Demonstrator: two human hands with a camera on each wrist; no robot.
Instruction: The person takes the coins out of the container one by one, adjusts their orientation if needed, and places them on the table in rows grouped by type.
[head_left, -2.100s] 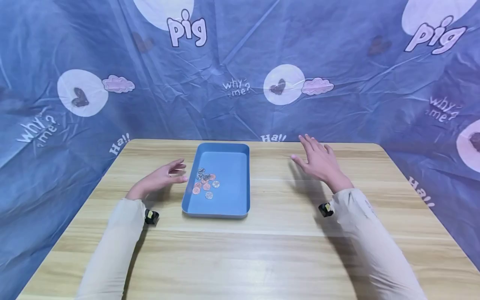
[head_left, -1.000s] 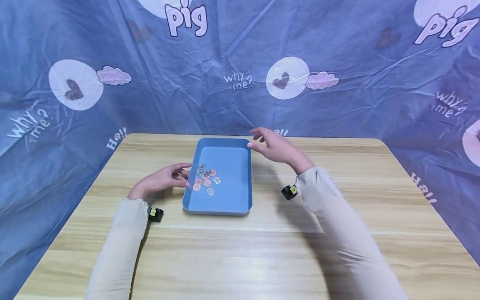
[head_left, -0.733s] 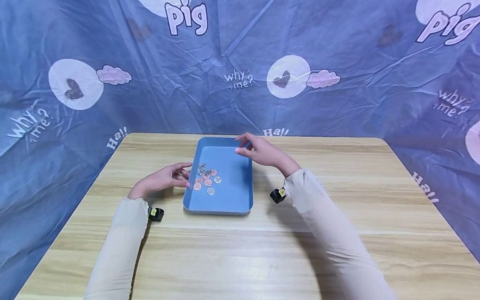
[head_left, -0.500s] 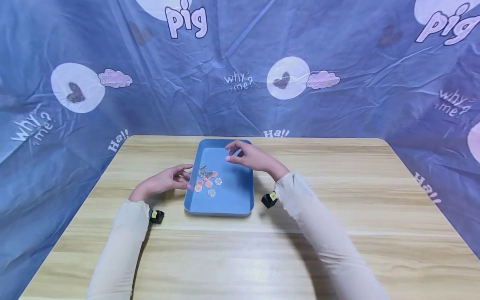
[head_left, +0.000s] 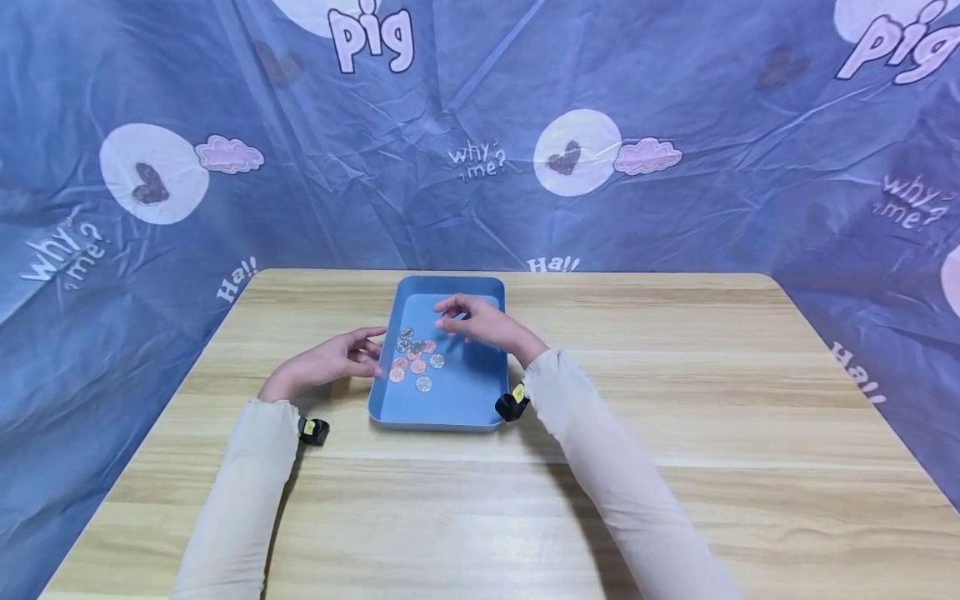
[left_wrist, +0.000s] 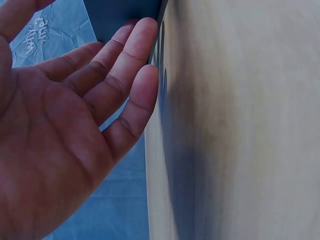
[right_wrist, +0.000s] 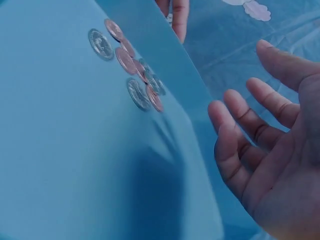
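Observation:
A shallow blue tray (head_left: pixel 468 404) lies on the table, bearing several copper-coloured coins (head_left: pixel 417 367) and silver-coloured coins (head_left: pixel 423 384) grouped toward its left side. Beside the tray's left wall is my left hand (head_left: pixel 330 360), fingers loosely bent and fingertips right at the wall. Its bare palm (left_wrist: pixel 55 135) shows in the left wrist view. Over the far right part of the tray hovers my right hand (head_left: pixel 486 325), holding nothing, its relaxed fingers toward the coins. The right wrist view shows its fingers (right_wrist: pixel 235 145) above the tray floor, apart from the coins.
The light wooden table (head_left: pixel 420 517) extends around the tray. Behind it hangs a blue printed cloth (head_left: pixel 480 100). A small black camera (head_left: pixel 513 406) sits on the right wrist, another black camera (head_left: pixel 313 431) on the left.
My right hand has come from the right side of the table, crossed the tray's right wall, and moved left over the tray. My left hand has edged closer to the tray's left wall.

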